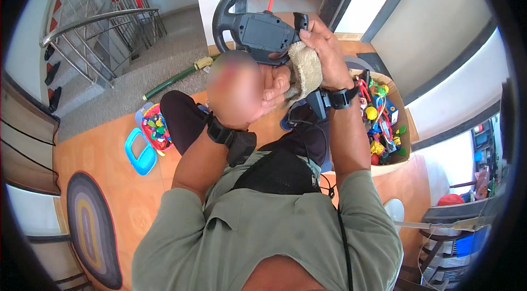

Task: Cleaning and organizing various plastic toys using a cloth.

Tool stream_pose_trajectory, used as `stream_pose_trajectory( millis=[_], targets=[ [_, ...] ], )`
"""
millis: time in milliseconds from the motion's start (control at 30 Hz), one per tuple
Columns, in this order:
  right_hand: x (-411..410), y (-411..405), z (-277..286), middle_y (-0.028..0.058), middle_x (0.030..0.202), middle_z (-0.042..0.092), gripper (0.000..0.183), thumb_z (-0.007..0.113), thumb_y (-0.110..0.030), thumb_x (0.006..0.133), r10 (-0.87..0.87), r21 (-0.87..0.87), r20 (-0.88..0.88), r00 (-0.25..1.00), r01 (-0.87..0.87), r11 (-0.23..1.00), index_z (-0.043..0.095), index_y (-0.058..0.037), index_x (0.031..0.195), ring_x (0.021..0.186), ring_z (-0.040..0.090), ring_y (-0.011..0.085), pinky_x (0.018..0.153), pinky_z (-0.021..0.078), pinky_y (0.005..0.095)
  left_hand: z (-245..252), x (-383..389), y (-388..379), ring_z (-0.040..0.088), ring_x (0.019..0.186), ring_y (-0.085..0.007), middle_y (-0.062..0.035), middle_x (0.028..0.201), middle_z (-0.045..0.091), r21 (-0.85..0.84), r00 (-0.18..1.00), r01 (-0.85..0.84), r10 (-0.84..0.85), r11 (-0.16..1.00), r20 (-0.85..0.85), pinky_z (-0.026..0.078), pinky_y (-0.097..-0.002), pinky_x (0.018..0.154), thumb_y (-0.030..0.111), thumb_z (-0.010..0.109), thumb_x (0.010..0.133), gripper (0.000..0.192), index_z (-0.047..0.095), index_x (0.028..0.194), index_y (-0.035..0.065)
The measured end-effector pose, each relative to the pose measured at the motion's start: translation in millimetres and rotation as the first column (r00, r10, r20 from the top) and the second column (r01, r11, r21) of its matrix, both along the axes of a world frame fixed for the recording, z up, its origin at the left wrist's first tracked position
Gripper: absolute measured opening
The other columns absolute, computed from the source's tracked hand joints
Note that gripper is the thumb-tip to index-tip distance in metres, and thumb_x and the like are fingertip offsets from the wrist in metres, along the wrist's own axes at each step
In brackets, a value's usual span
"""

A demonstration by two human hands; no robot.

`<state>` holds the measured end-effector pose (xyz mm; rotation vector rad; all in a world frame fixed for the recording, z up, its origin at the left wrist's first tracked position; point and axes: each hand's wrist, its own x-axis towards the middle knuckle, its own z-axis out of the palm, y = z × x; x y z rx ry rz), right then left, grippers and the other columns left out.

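Observation:
A black toy or gaming steering wheel (265, 35) is held up before me, its back with a screwed cover facing the camera. My right hand (329, 52) grips the rim at its right end, thumb and fingers around it. A beige, rough-textured cloth (305, 69) hangs over the rim between my hands. My left hand (275, 87) is below the wheel, its fingers curled against the lower part of the cloth. A blurred patch covers much of that hand, so its exact hold is partly hidden. Each wrist wears a black strap with a small device.
A cardboard box (401, 126) full of mixed toys stands right of my legs. On the left lie a red tub of small toys (155, 126), a light-blue lid (132, 155) and an oval mat (92, 229). Beyond are a green pole (173, 81), stairs and a metal railing (103, 16).

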<state>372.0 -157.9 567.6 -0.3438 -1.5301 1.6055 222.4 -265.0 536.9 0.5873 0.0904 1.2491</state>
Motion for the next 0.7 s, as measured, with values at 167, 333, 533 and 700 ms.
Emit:
stream_pose_trajectory(
  millis=[167,333,533,700],
  targets=[
    [4,3,-3,-0.0017,0.072,0.057,0.013,0.062,-0.017,0.092,-0.039,-0.06,-0.065,0.997,0.035,0.998,0.057,-0.0073,0.085,0.062,0.054,0.0059,0.055,0.0423,0.022,2,0,-5,0.038,0.042,-0.0052,-0.0008,0.068,0.051,-0.069,0.986,-0.124,0.115,0.99,-0.123,0.031,-0.0186,0.034,0.05,0.039,0.1,0.047,0.055,0.12,0.01],
    [13,9,-4,-0.0008,0.071,0.056,0.017,0.063,-0.018,0.092,-0.117,-0.052,-0.054,0.992,0.114,0.992,0.053,-0.0083,0.082,0.059,0.054,0.0072,0.052,0.0425,0.0236,4,-14,-6,0.037,0.041,-0.0054,0.0002,0.065,0.051,-0.094,0.919,-0.315,0.279,0.944,-0.279,0.029,-0.0192,0.034,0.053,0.041,0.098,0.053,0.056,0.119,0.0074],
    [14,6,-5,-0.0005,0.072,0.057,0.016,0.062,-0.019,0.092,-0.15,-0.047,-0.078,0.986,0.147,0.988,0.054,-0.0075,0.084,0.06,0.054,0.007,0.053,0.0425,0.0228,11,-21,-9,0.041,0.043,-0.0065,-0.0023,0.065,0.055,0.107,0.87,-0.404,0.418,0.908,-0.261,0.032,-0.0197,0.037,0.054,0.036,0.1,0.054,0.055,0.119,0.0073],
    [16,4,-6,-0.0014,0.071,0.055,0.017,0.061,-0.018,0.093,-0.121,-0.053,-0.122,0.985,0.115,0.992,0.053,-0.0085,0.082,0.06,0.052,0.0064,0.053,0.0415,0.0221,8,-21,-3,0.049,0.047,-0.0063,-0.0051,0.07,0.061,0.249,0.683,-0.552,0.603,0.796,-0.413,0.036,-0.0202,0.039,0.045,0.044,0.101,0.044,0.057,0.118,0.0062]
  ],
)
